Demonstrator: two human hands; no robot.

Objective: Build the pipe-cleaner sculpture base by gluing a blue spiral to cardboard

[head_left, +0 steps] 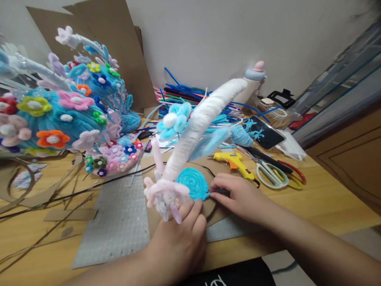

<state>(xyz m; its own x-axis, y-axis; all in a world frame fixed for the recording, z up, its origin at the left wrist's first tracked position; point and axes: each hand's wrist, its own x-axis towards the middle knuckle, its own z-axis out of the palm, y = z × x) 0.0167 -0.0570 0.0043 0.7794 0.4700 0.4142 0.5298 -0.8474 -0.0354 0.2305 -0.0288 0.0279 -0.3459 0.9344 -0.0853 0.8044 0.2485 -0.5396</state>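
A flat spiral of blue pipe cleaner (193, 183) lies on a piece of brown cardboard (157, 222). My left hand (181, 238) is closed, its bent fingertips at the coil's lower edge; its thumb is hidden. My right hand (238, 194) pinches the blue strand at the coil's right side between thumb and finger. A dark piece shows between those fingers, too unclear to name. Rising in front of the coil is a thick white fuzzy-wrapped stem (193, 131), tilted right, with a blue fuzzy flower (175, 120) beside it and a pale pink flower (166, 194) at its foot.
A yellow glue gun (233, 162) and scissors (272, 174) lie to the right, near a phone (264, 133). Pipe cleaners (184, 93) are piled behind. Flower-covered blue pieces (59, 119) stand left. A black cord (98, 182) crosses the grey cutting mat (113, 226).
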